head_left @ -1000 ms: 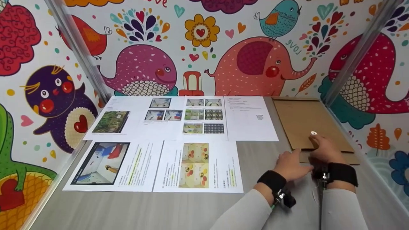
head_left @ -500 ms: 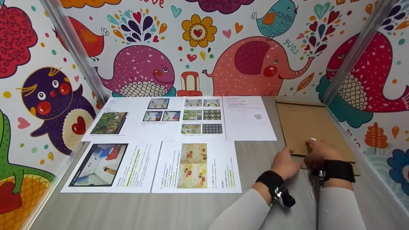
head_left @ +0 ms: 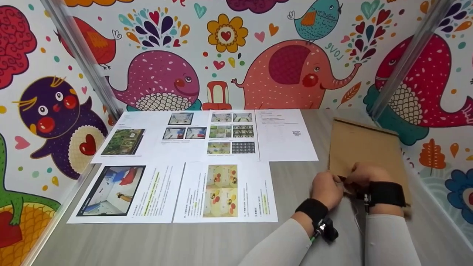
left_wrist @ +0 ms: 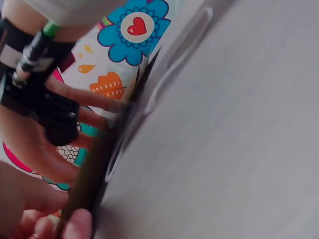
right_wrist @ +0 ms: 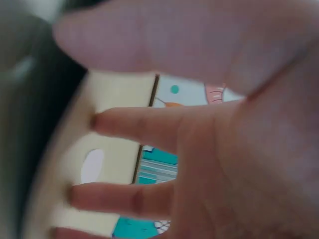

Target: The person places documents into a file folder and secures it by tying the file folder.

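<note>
A brown kraft document envelope (head_left: 364, 147) lies at the right of the table, its near edge lifted toward me. My left hand (head_left: 326, 190) pinches its near left corner; in the left wrist view the thumb (left_wrist: 78, 225) shows on one face and fingers on the other. My right hand (head_left: 371, 174) grips the near edge, with fingers (right_wrist: 134, 128) spread on the upper face around a white round button (right_wrist: 92, 165). The right thumb's contact is blurred. A loose white string (left_wrist: 182, 59) hangs near the edge.
Several printed sheets (head_left: 155, 188) lie in two rows over the left and middle of the grey table (head_left: 155, 244). Patterned walls (head_left: 221, 74) close off the back and both sides. A dark cable (head_left: 363, 236) runs along the right forearm.
The envelope first slid slightly toward me, then turned, and its near edge rose. My left hand moved from loosely spread fingers to pinching the corner. The right hand shifted left.
</note>
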The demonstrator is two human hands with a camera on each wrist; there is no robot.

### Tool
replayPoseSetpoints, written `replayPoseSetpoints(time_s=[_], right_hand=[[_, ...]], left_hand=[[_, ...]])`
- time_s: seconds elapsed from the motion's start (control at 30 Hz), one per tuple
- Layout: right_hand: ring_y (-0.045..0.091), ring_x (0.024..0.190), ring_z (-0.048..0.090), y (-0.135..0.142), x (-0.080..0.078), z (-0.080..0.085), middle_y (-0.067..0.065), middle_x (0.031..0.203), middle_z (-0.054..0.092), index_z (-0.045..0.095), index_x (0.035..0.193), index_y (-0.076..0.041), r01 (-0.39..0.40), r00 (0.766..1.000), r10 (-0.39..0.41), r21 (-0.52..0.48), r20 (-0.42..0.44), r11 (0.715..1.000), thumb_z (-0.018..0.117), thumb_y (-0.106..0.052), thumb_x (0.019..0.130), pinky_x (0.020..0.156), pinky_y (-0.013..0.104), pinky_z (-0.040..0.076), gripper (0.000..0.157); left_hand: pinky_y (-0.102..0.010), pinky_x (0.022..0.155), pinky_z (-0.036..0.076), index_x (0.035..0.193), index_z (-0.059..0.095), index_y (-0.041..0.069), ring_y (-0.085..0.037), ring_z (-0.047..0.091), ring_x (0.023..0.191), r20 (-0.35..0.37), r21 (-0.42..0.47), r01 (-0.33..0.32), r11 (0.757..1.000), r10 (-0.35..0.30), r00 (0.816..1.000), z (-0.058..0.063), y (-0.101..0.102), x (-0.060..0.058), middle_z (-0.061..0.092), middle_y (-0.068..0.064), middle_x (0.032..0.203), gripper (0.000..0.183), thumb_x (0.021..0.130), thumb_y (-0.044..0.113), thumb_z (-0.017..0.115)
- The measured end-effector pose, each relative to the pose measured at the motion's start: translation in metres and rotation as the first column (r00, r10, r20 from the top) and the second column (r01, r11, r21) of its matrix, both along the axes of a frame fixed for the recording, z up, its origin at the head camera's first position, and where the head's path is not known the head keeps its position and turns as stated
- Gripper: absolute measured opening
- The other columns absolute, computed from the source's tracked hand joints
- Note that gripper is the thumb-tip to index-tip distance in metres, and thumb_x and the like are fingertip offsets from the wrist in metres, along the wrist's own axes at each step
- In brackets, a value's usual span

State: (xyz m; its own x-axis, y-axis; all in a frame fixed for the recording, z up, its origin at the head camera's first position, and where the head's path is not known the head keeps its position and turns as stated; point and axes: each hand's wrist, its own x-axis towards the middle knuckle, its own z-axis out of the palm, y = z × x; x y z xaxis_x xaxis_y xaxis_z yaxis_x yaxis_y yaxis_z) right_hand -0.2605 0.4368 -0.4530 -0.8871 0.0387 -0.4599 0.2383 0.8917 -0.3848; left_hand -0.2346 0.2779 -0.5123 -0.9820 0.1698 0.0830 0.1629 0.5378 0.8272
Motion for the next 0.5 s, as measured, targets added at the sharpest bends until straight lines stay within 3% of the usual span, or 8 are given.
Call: replayPoseSetpoints(time_s=[0.07,0.17,0.27,0.4,0.43,0.5], right_hand=[[0.025,0.071,0.055,-0.0021,0.0018,0.0044,0.009,0.079,0.056,0.063,0.097,0.003,0.001,1.000,0.000,-0.027,0.027,1.000,0.071,-0.029,0.080,0.059,0.032,0.044,0.038],[0.020,0.064,0.054,-0.0035,0.0033,0.0076,0.003,0.071,0.055,0.064,0.080,-0.004,-0.007,0.999,0.009,-0.045,0.048,0.999,0.069,-0.031,0.082,0.055,0.030,0.043,0.028],[0.018,0.059,0.052,-0.0042,0.0038,0.0084,0.000,0.064,0.051,0.059,0.071,-0.009,-0.002,0.998,0.006,-0.064,0.068,0.998,0.067,-0.032,0.083,0.053,0.029,0.041,0.028],[0.015,0.054,0.050,-0.0061,0.0048,0.0082,-0.003,0.059,0.046,0.053,0.065,-0.013,0.007,0.997,0.001,-0.095,0.081,0.995,0.066,-0.032,0.084,0.051,0.028,0.040,0.029],[0.015,0.054,0.050,-0.0068,0.0051,0.0085,-0.003,0.059,0.045,0.053,0.065,-0.013,0.004,0.997,0.004,-0.091,0.080,0.996,0.066,-0.032,0.083,0.050,0.028,0.040,0.029],[0.016,0.054,0.050,-0.0081,0.0058,0.0090,-0.003,0.059,0.045,0.054,0.066,-0.013,0.004,0.997,0.004,-0.095,0.077,0.995,0.064,-0.029,0.084,0.050,0.028,0.040,0.026]], left_hand=[[-0.016,0.070,0.042,0.084,0.065,0.019,-0.005,0.054,0.081,-0.006,0.064,-0.031,0.997,0.031,0.999,-0.0021,0.0008,-0.0013,0.059,0.008,0.086,0.013,0.081,0.010,0.075],[-0.018,0.076,0.043,0.091,0.059,0.020,-0.006,0.050,0.087,0.045,0.187,-0.098,0.977,0.091,0.995,-0.0048,0.0021,-0.0027,0.053,0.007,0.092,0.025,0.077,0.010,0.078],[-0.022,0.081,0.044,0.102,0.055,0.019,-0.007,0.050,0.092,0.155,0.334,-0.190,0.923,0.145,0.977,-0.0041,0.0023,-0.0042,0.053,0.005,0.100,0.037,0.075,0.012,0.079],[-0.026,0.073,0.055,0.119,0.052,0.011,-0.012,0.060,0.086,0.285,0.507,-0.291,0.811,0.161,0.945,0.0011,0.0029,-0.0053,0.059,-0.004,0.107,0.052,0.075,0.012,0.080],[-0.028,0.074,0.056,0.123,0.051,0.009,-0.014,0.062,0.088,0.303,0.515,-0.311,0.799,0.169,0.938,0.0021,0.0032,-0.0051,0.060,-0.006,0.110,0.057,0.074,0.013,0.081],[-0.032,0.077,0.058,0.127,0.049,0.008,-0.017,0.064,0.093,0.327,0.502,-0.331,0.799,0.179,0.928,0.0036,0.0034,-0.0036,0.061,-0.009,0.115,0.063,0.074,0.016,0.082]])
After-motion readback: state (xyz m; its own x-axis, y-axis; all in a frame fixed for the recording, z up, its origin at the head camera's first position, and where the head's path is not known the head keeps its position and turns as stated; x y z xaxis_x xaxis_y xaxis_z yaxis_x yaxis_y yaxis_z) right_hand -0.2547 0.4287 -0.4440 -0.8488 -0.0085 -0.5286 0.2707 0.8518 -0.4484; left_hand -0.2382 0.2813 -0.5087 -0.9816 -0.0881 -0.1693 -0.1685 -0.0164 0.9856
